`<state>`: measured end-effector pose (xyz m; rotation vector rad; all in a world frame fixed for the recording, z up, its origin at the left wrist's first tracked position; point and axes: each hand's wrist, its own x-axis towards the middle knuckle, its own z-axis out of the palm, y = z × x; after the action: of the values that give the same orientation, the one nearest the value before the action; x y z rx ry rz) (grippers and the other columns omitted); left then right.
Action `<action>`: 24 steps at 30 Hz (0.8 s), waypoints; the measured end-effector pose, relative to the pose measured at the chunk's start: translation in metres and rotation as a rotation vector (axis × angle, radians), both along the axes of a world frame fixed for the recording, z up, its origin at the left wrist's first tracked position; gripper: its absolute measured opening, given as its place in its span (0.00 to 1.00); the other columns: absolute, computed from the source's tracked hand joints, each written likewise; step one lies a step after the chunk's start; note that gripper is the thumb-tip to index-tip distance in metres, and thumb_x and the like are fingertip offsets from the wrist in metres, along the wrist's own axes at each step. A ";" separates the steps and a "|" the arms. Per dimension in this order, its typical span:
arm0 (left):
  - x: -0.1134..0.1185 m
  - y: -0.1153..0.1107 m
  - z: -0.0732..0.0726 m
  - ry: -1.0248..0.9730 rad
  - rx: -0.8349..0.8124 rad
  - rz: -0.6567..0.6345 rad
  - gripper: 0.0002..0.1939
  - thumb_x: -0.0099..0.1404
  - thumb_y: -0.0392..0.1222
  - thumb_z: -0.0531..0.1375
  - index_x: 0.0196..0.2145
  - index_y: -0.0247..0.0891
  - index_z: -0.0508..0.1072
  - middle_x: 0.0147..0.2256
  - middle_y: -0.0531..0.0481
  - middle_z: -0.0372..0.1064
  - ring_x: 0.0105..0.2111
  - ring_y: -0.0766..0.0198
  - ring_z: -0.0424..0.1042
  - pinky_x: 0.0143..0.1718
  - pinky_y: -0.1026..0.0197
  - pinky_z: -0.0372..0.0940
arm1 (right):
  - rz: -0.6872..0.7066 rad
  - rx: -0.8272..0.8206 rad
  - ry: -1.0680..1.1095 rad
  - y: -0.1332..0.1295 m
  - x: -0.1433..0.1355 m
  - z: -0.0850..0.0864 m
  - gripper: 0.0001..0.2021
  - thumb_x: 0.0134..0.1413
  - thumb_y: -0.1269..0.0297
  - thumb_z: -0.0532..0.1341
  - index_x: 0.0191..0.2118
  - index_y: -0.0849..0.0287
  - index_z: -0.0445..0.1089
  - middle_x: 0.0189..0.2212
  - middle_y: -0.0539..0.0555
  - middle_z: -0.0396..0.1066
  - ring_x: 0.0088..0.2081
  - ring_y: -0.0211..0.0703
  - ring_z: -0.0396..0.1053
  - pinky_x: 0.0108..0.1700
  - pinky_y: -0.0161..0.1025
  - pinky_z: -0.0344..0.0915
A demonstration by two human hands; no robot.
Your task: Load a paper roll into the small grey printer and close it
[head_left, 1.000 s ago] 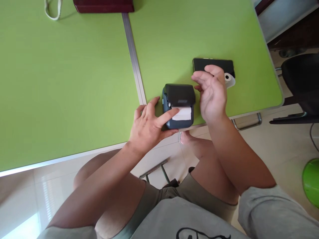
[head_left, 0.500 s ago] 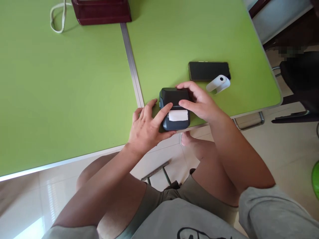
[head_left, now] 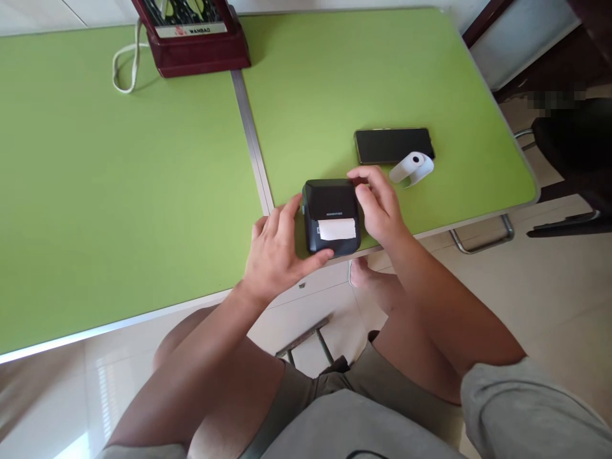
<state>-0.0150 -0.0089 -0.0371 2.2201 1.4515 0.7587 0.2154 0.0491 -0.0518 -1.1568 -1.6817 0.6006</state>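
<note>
A small black label printer (head_left: 331, 197) lies at the table's near edge, its lid down. From its slot a strip of white paper (head_left: 337, 229) sticks out over the front. My left hand (head_left: 280, 250) grips the printer's left side, with the fingers along that side and the thumb on the front edge. On the other side, my right hand (head_left: 380, 201) holds the printer's right edge, its index finger at the far right corner and its thumb bent against the side. Beyond that hand is a partly unrolled white paper roll (head_left: 404, 168), overlapping a dark phone (head_left: 389, 145).
The green table (head_left: 167, 191) has a metal seam (head_left: 253, 146) running across it. A dark red appliance (head_left: 201, 58) with a white cord (head_left: 125, 70) stands at the back. To the right is a black chair (head_left: 574, 146). My legs are below the table edge.
My left index finger and right thumb have come off the printer's lid to its sides, uncovering the top. The view has tilted up, showing more of the red appliance.
</note>
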 end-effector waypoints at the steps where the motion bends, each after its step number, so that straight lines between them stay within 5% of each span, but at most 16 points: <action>1: -0.003 0.004 0.002 -0.070 -0.021 0.006 0.46 0.67 0.72 0.57 0.68 0.36 0.56 0.55 0.36 0.73 0.54 0.48 0.74 0.55 0.45 0.67 | -0.013 0.003 0.020 0.000 0.001 -0.001 0.14 0.70 0.50 0.55 0.47 0.53 0.72 0.43 0.55 0.74 0.46 0.45 0.74 0.44 0.42 0.71; 3: -0.008 0.014 0.008 -0.207 -0.059 0.035 0.34 0.69 0.65 0.57 0.61 0.37 0.63 0.47 0.41 0.75 0.45 0.54 0.75 0.46 0.51 0.70 | -0.024 -0.008 0.058 0.001 0.002 -0.004 0.16 0.71 0.46 0.55 0.45 0.53 0.72 0.42 0.54 0.74 0.44 0.44 0.74 0.44 0.43 0.70; 6: -0.011 0.029 0.017 -0.341 -0.094 0.158 0.12 0.67 0.53 0.59 0.35 0.42 0.67 0.30 0.51 0.68 0.30 0.62 0.66 0.33 0.57 0.64 | -0.030 -0.051 0.090 0.001 0.003 -0.005 0.20 0.70 0.41 0.54 0.44 0.51 0.71 0.39 0.52 0.72 0.39 0.42 0.72 0.41 0.42 0.68; 12: -0.004 0.045 0.028 -0.456 -0.166 0.223 0.24 0.57 0.40 0.61 0.17 0.42 0.46 0.18 0.59 0.39 0.20 0.70 0.41 0.22 0.59 0.42 | -0.033 -0.100 0.101 0.001 0.002 -0.004 0.25 0.68 0.33 0.51 0.40 0.49 0.67 0.27 0.48 0.58 0.28 0.41 0.60 0.31 0.41 0.61; 24: 0.002 0.062 0.014 -0.608 -0.297 0.334 0.24 0.48 0.36 0.61 0.14 0.43 0.45 0.17 0.59 0.35 0.17 0.73 0.38 0.20 0.58 0.32 | 0.068 -0.157 0.189 0.017 0.006 -0.013 0.35 0.62 0.24 0.46 0.22 0.52 0.46 0.20 0.47 0.42 0.21 0.38 0.50 0.26 0.43 0.64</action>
<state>-0.0126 0.0527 -0.0231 1.3726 1.4960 1.1171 0.2211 0.0664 -0.0651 -1.1189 -1.5384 0.8701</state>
